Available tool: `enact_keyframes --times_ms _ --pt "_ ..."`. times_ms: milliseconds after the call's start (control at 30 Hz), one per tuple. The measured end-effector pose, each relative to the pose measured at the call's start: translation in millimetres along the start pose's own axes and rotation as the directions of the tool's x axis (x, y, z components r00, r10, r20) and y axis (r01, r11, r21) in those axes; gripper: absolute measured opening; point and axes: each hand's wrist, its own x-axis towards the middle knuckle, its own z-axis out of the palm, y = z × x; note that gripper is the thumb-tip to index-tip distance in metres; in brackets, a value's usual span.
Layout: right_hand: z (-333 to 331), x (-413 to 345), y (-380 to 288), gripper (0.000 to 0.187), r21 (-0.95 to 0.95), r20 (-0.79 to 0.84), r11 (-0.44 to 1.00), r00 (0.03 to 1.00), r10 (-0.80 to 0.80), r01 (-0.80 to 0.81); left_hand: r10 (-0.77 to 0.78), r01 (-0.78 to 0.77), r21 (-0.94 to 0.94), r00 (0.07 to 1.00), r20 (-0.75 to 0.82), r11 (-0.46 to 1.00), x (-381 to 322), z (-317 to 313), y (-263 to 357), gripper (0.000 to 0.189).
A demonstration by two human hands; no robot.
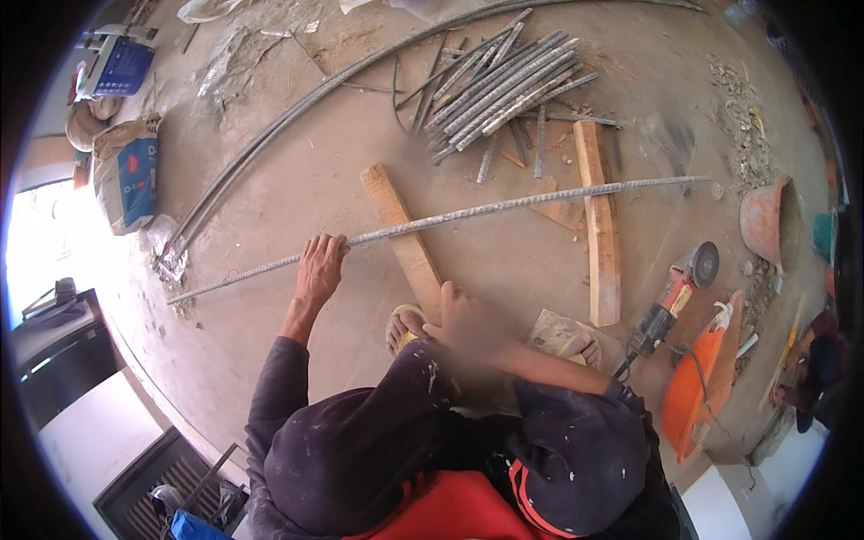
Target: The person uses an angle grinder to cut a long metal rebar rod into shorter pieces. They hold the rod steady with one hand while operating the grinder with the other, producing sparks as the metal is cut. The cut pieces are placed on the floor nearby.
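Note:
My left hand [321,266] is wrapped around a long ribbed steel rebar [486,206], left of its middle. The rebar lies across two wooden battens, a left one [398,209] set at a slant and a right one [601,250] nearly straight away from me. Close to the near end of the left batten is my right hand [466,320], partly blurred, with its fingers curled. Whether it touches the wood or holds anything is unclear. An angle grinder [668,300] with a cutting disc lies on the floor right of the battens.
Cut rebar pieces [506,88] are heaped beyond the battens. Long bent rebars [283,121] curve across the floor. A paper sack [128,175] stands left. At right are an orange bucket [763,216], an orange plastic container [695,385], rubble [746,128] and a crouching person [820,371].

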Motion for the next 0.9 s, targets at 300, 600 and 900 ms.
enact_keyframes --times_ms 300,600,900 --pt "-11.1 -14.7 38.1 0.059 0.192 -0.154 0.980 0.985 0.076 -0.046 -0.127 0.128 -0.029 0.991 0.031 0.991 -11.8 7.2 0.2 0.024" --pt "-168.3 -96.7 156.6 0.046 0.004 -0.292 0.901 0.861 0.416 -0.434 0.166 -0.186 -0.160 0.977 -0.133 0.969 73.8 -25.8 96.2 0.040" --pt "-284.8 -90.9 227.9 0.037 -0.482 -0.457 0.720 0.845 0.279 -0.499 0.284 -0.268 -0.290 0.959 0.015 0.919 149.0 42.6 167.5 0.034"
